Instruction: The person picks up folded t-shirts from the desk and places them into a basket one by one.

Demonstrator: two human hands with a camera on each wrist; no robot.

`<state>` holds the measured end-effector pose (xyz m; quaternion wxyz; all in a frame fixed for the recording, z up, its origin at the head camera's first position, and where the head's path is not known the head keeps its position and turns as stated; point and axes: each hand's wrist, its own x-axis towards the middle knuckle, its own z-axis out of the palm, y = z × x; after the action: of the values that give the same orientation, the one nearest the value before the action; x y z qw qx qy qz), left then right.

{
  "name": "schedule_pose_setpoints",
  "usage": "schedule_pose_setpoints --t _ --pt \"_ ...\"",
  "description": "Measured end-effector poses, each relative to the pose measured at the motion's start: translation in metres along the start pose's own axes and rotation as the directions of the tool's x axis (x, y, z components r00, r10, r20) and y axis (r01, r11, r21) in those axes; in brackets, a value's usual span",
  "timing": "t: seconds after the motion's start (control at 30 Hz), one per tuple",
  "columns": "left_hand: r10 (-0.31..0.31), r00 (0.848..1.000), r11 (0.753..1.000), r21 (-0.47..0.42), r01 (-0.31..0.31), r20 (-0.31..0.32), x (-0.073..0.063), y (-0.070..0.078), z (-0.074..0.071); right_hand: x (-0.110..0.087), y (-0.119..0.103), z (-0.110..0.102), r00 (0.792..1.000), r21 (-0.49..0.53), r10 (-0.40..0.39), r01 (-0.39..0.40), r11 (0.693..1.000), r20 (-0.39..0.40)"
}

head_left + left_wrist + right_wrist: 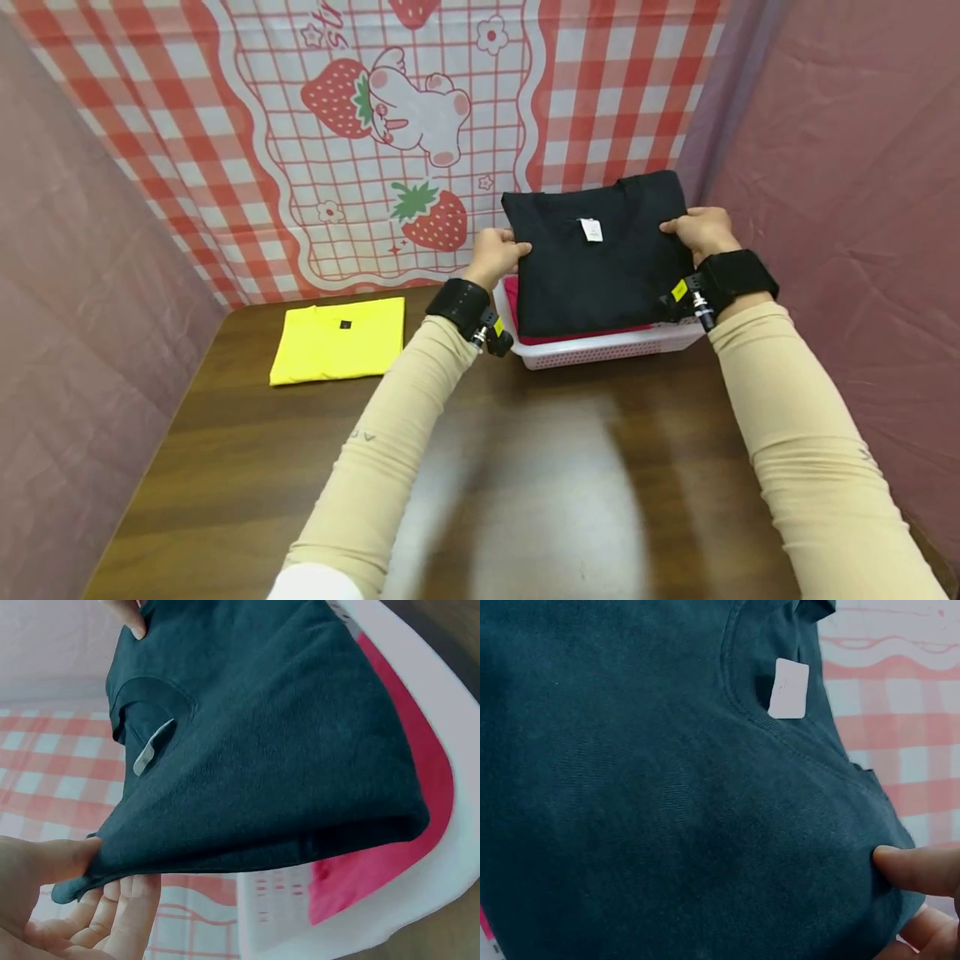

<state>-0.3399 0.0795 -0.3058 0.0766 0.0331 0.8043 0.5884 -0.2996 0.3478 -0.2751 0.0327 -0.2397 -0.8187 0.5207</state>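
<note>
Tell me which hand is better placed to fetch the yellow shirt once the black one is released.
Most likely the left hand: it pinches the left edge of the black shirt, nearer the yellow shirt, which lies on the table left of the basket. The right hand grips the opposite edge, farther off.

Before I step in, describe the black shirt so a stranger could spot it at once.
At the back right of the brown table sits a white basket. Over it, the left hand and right hand hold the folded black shirt by its sides. Its colour and white neck tag set it apart from the yellow shirt lying to the left and the red cloth in the basket.
</note>
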Motion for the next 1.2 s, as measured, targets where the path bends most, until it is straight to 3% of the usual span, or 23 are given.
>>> schedule_pose_setpoints --t 0.17,0.3,0.53,0.73,0.77,0.87,0.97,1.07,1.13,1.2 --pt "-0.026 0.999 0.996 0.084 0.029 -0.035 0.006 -0.013 0.014 0.012 0.018 0.003 1.0 -0.151 -0.024 0.024 0.988 -0.002" --pt "0.024 0.998 0.986 0.166 -0.013 -0.063 0.005 -0.02 0.02 0.02 0.03 0.008 1.0 -0.198 -0.022 0.019 0.98 -0.015" --pt "0.129 0.989 0.943 0.318 -0.101 -0.067 0.009 -0.037 0.025 0.024 0.049 0.019 1.0 -0.242 -0.001 0.002 0.97 0.006" --pt "0.15 0.987 0.89 0.443 -0.108 -0.059 0.013 -0.052 0.03 0.028 0.064 0.03 1.0 -0.284 -0.018 0.019 0.959 0.006" --pt "0.126 0.99 0.881 0.466 -0.086 -0.056 0.013 -0.052 0.03 0.028 0.065 0.032 1.0 -0.281 -0.019 0.02 0.959 0.006" --pt "0.124 0.989 0.873 0.482 -0.071 -0.078 0.013 -0.055 0.03 0.03 0.066 0.037 1.0 -0.291 -0.019 0.022 0.956 0.014" --pt "0.082 0.993 0.874 0.485 -0.032 -0.082 0.021 -0.056 0.03 0.033 0.065 0.041 1.0 -0.308 -0.026 0.029 0.951 0.016" --pt "0.083 0.994 0.861 0.507 -0.037 -0.068 0.037 -0.064 0.031 0.036 0.064 0.045 0.999 -0.335 -0.036 0.041 0.941 0.022" --pt "0.156 0.983 0.842 0.534 -0.081 -0.096 0.049 -0.076 0.035 0.038 0.065 0.048 0.999 -0.338 -0.039 0.044 0.94 0.021" --pt "0.164 0.982 0.832 0.548 -0.087 -0.093 0.059 -0.085 0.037 0.039 0.065 0.05 0.999 -0.333 -0.037 0.044 0.942 0.026"
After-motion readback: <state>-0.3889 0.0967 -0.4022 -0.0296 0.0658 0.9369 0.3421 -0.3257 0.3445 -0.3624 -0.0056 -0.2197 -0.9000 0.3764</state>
